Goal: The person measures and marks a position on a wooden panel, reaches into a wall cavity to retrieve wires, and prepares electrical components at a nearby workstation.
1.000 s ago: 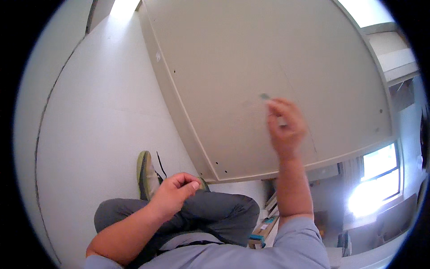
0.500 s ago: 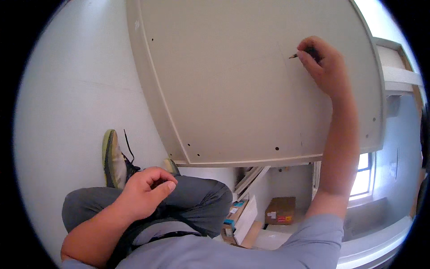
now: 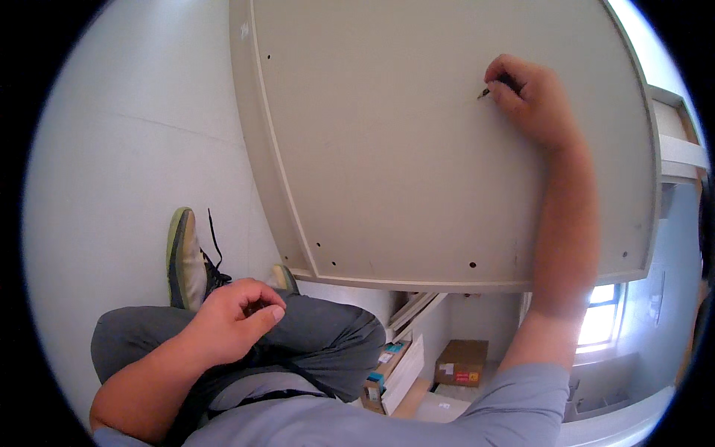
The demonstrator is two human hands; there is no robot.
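Observation:
My right hand [image 3: 526, 100] holds a short dark pencil [image 3: 484, 94], its tip on or just over a large beige panel [image 3: 387, 171]. The panel has raised rim strips and several small dark holes, with faint marks near its lower edge. Low at centre left, my left hand [image 3: 234, 316] is curled above my grey-trousered legs [image 3: 328, 339]; whether anything is inside its fingers is hidden. Just beyond it is my shoe [image 3: 185, 257] with a dark lace.
A white surface [image 3: 112, 194] runs along the left. At lower right are leaning boards and long cartons [image 3: 391, 372], a brown box [image 3: 462, 361] and a bright window [image 3: 602, 316]. Pale frame pieces [image 3: 678, 149] stand beyond the panel's right edge.
My right hand has moved up the panel and rightward with the pencil, then slightly left. My left hand sits lower and further left in view. The whole view has shifted.

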